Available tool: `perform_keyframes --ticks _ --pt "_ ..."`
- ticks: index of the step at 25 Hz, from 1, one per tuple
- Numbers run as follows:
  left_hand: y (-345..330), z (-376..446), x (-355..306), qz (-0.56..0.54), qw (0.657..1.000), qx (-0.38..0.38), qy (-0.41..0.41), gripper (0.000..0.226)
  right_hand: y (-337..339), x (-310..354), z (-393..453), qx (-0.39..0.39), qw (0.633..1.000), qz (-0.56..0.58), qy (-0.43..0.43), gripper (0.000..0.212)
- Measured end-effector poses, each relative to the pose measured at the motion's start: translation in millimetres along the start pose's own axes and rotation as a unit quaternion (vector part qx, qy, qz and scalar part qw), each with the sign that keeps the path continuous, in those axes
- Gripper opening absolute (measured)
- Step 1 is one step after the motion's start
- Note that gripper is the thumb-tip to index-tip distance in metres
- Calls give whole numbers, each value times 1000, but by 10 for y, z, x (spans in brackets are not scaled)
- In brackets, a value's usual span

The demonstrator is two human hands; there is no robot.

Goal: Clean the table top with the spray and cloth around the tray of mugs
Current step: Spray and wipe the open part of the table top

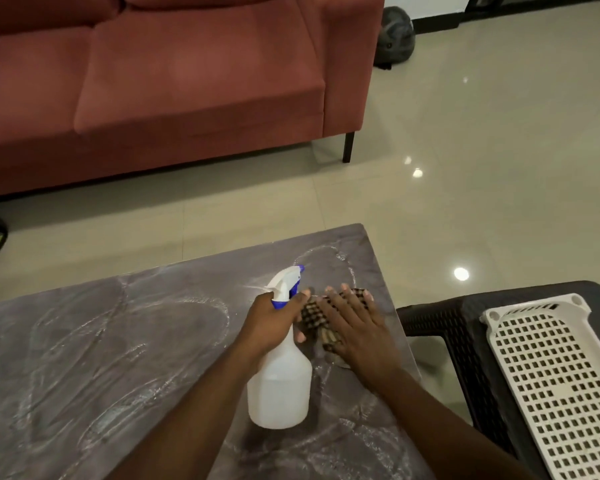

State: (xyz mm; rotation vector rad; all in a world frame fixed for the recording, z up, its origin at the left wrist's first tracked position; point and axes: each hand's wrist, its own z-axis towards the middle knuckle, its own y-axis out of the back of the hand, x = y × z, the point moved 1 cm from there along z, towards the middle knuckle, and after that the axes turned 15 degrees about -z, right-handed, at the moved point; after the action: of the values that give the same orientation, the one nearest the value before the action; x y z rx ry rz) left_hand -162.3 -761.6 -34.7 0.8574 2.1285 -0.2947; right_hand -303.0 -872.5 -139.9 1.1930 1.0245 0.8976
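— How's that spray bottle [280,379] going to handle?

— Light plastic, I'd guess, and likely slick if wet. The left hand [274,317] has its fingers curled round the neck under the trigger, the sensible place. It hangs just above the counter [84,358], near the right edge.

— And the cloth [317,318]?

— Soft, checked, limp. The right hand [352,323] presses it flat, fingers spread, just right of the bottle.

— Anything in the way?

— No mugs in sight. A white perforated tray [548,375] sits on a dark chair [440,320] to the right; a red sofa [153,81] stands far off.
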Motion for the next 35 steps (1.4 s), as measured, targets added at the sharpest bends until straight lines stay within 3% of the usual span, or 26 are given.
perform_keyframes --ticks 3,4,5,7,8,10,11,12,13,16,17,18,20,21,25,26,28,29,32,33,35 --pt "-10 158 -23 -15 1000 -22 -7 36 -39 10 361 49 976 37 -207 60" --pt "-11 188 -46 -13 1000 -10 -3 37 -20 158 449 50 971 54 -226 59" --pt "-4 207 -69 -11 1000 3 0 36 -16 312 463 36 981 59 -181 58" --pt "24 239 -81 -4 1000 11 5 33 -113 310 356 -20 1000 17 -4 58" --pt "37 249 -82 -9 1000 14 8 32 -135 114 377 -24 999 -2 24 61" --pt "73 283 -83 -28 999 15 8 32 -181 -238 672 -11 995 -1 -95 67" --pt "93 317 -81 -27 999 17 4 31 -188 -296 874 0 981 15 -195 63" --pt "117 354 -83 -26 999 21 1 31 -157 -218 1057 13 970 37 -242 56" --pt "149 399 -92 -31 999 28 -1 30 -146 -65 1180 6 976 28 -216 53" --pt "274 433 -116 -30 999 39 19 32 -243 43 947 -54 998 -3 39 57" --pt "308 408 -107 -37 998 43 25 34 -254 -169 866 -48 998 -4 49 59" --pt "326 390 -99 -59 997 50 28 34 -256 -385 908 -47 999 -2 1 60" --pt "347 389 -74 -103 993 55 27 36 -216 -543 1208 -17 982 19 -185 57" --pt "337 415 -54 -110 992 56 28 38 -177 -446 1354 0 975 33 -220 54" --pt "331 456 29 -112 991 64 36 42 -311 -343 1180 -55 998 23 -4 54" --pt "331 435 43 -119 990 67 37 39 -300 -499 1106 -38 997 38 -50 54" --pt "318 391 87 -139 988 60 42 33 -245 -549 1045 16 968 68 -239 57" --pt "292 382 110 -142 987 63 47 32 -214 -442 1021 28 963 58 -260 60" --pt "167 291 207 -129 985 97 64 33 -243 -298 585 -34 999 13 0 58" --pt "113 238 224 -126 985 102 65 33 -253 -449 452 -39 999 13 19 57" --pt "53 120 253 -138 984 91 66 28 -189 -552 459 -37 986 53 -154 56"
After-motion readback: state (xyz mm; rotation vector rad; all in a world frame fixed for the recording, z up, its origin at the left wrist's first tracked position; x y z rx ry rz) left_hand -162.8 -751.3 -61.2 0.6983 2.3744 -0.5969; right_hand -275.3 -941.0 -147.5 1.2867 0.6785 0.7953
